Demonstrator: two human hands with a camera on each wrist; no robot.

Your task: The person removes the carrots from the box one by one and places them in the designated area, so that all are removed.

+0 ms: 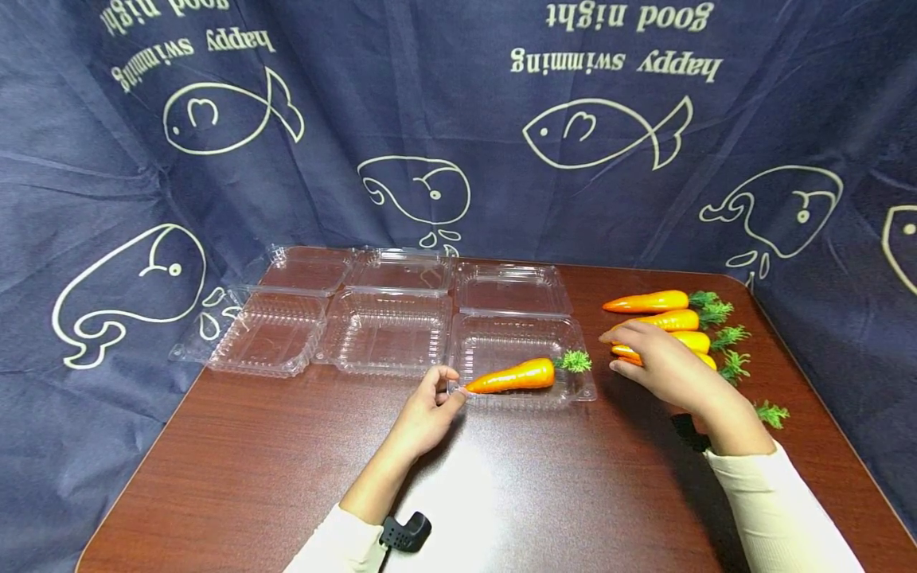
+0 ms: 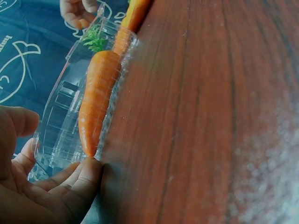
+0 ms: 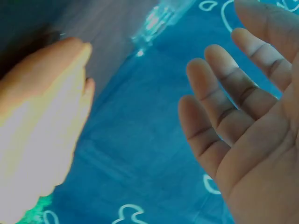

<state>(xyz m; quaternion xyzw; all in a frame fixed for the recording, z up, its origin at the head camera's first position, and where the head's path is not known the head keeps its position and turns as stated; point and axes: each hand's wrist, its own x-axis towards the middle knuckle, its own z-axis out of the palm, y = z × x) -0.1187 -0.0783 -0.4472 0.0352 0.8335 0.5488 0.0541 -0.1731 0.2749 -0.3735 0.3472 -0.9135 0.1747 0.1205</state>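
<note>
At its near left corner, a clear plastic clamshell box (image 1: pixel 516 334) is gripped by my left hand (image 1: pixel 426 414), fingertips right beside the carrot's tip. In that box lies an orange toy carrot (image 1: pixel 512 376), its green top pointing right; the left wrist view shows this carrot (image 2: pixel 98 95) through the clear wall. My right hand (image 1: pixel 669 366) is over several more toy carrots (image 1: pixel 648 302) at the table's right side, partly covering them. In the right wrist view the right hand's fingers (image 3: pixel 201 77) are spread and slightly bent, holding nothing, with a blurred carrot (image 3: pixel 42 116) beside them.
Two more open clear boxes stand in a row to the left, a middle box (image 1: pixel 387 330) and a left box (image 1: pixel 268 330), lids folded back. Behind the brown table (image 1: pixel 286 461) hangs a dark blue cloth (image 1: pixel 494 103) with fish drawings.
</note>
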